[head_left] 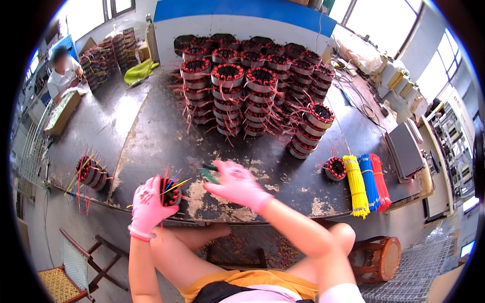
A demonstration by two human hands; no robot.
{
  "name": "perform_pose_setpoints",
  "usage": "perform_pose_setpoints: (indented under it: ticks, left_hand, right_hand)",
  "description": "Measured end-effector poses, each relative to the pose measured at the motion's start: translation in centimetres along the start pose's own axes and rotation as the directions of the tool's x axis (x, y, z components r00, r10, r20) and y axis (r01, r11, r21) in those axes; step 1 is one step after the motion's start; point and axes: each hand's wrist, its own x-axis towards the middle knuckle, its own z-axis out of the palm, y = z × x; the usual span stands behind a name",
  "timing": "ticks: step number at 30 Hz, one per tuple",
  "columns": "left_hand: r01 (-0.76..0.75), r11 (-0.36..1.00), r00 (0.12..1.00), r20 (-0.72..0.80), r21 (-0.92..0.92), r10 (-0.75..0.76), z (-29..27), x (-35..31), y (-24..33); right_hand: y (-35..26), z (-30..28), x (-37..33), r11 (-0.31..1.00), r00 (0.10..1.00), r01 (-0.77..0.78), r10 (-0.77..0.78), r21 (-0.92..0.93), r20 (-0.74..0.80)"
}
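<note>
My left hand, in a pink glove, is closed on a motor stator near the table's front edge. Yellow, blue and red wires stick out of its top, and the palm hides part of its side. To the right, my right hand, also gloved in pink, is raised above the worn tabletop. It grips a green tool that looks like a pair of snips; its far end is blurred. Left of my left hand, a short stack of wired stators lies tilted, with coloured leads hanging over the edge.
Tall stacks of stators fill the table's back middle, and another stack leans at right. Beyond my right hand are a single stator and yellow, blue and red wire bundles. A person sits far left.
</note>
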Motion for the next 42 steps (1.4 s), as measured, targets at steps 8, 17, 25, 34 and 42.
perform_pose_setpoints:
  ticks: [8, 17, 25, 34, 42]
  left_hand:
    - [0.162, 0.982, 0.986, 0.019, 0.093, -0.165, -0.3, -1.0, -5.6]
    - [0.141, 0.978, 0.990, -0.037, 0.153, -0.136, 0.8, -1.8, -5.0]
    - [0.205, 0.965, 0.979, -0.042, 0.166, -0.201, 0.5, -1.1, -5.4]
    - [0.066, 0.992, 0.976, -0.214, 0.111, -0.041, -4.1, -2.9, -4.7]
    - [0.274, 0.962, 0.902, -0.345, -0.005, -0.259, -18.1, -2.9, -12.3]
  right_hand:
    - [-5.8, 10.1, 13.1, 0.978, 0.957, -0.026, -0.036, -0.206, -0.289]
    - [8.0, 1.1, -10.2, 0.804, 0.802, 0.594, -0.591, -0.021, 0.085]
    - [18.8, -5.9, -6.2, 0.914, 0.915, 0.321, -0.367, -0.247, -0.168]
    - [12.4, -3.1, -10.1, 0.881, 0.879, 0.469, -0.472, -0.065, -0.058]
    - [12.8, -2.2, -10.0, 0.900, 0.900, 0.431, -0.434, -0.070, -0.040]
